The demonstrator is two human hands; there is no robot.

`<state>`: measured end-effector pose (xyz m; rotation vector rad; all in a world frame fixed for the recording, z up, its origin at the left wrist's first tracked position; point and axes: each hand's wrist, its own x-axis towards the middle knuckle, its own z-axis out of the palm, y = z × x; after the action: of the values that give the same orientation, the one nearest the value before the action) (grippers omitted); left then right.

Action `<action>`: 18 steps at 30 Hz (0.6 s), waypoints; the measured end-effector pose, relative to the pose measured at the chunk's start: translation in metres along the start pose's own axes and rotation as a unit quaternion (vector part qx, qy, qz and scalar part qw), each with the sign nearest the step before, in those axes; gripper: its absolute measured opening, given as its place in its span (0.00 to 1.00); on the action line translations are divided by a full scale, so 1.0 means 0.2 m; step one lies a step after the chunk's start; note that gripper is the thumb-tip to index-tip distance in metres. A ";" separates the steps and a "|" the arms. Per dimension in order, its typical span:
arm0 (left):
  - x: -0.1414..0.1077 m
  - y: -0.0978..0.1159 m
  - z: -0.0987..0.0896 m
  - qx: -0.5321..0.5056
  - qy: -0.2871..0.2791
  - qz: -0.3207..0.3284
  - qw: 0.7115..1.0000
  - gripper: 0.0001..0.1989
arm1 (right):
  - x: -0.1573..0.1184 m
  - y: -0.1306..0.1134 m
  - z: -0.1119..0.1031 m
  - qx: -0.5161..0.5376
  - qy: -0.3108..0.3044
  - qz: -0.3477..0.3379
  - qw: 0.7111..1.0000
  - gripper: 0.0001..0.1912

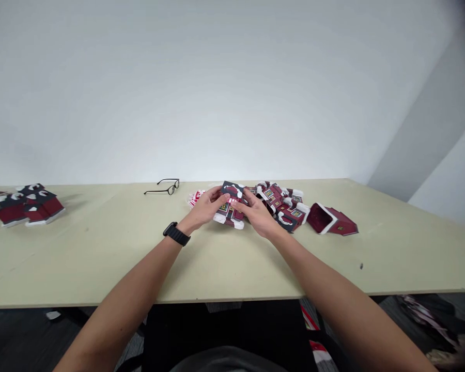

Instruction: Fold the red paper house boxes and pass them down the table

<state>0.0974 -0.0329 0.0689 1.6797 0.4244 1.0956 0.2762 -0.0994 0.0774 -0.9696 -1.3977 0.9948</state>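
A small dark-red paper house with a dark roof and white snow-like trim is held between both hands near the middle of the table. My left hand, with a black watch on its wrist, grips the house's left side, thumb on the front. On the right side my right hand holds the same house, its thumb also on the front. Just right of my hands lies a pile of similar red houses. Another red house rests on its side further right, its open end facing left.
Several assembled red houses stand at the far left of the table. Black glasses lie near the wall. Red-and-white material sits behind my left hand. A small dark bit lies at the right.
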 end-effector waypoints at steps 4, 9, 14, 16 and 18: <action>-0.01 0.01 -0.01 0.047 0.018 -0.004 0.999 0.29 | 0.00 0.03 0.01 -0.068 0.000 -0.035 0.997 0.35; -0.07 0.09 0.04 0.251 0.113 -0.007 0.961 0.30 | -0.01 0.09 0.08 -0.232 0.086 -0.137 0.959 0.34; -0.22 0.18 -0.02 0.319 0.105 -0.031 0.941 0.23 | -0.07 0.10 0.10 -0.248 -0.042 -0.143 0.957 0.40; -0.30 0.20 -0.13 0.319 0.083 -0.040 0.943 0.24 | -0.09 0.10 0.10 -0.235 -0.064 -0.139 0.960 0.37; -0.39 0.22 -0.26 0.330 0.058 -0.069 0.940 0.27 | -0.10 0.09 0.10 -0.235 -0.051 -0.144 0.960 0.33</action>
<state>0.0037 -0.0766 0.0740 2.1217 1.0610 1.0082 0.2570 -0.1140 0.0526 -1.0241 -1.8515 0.5068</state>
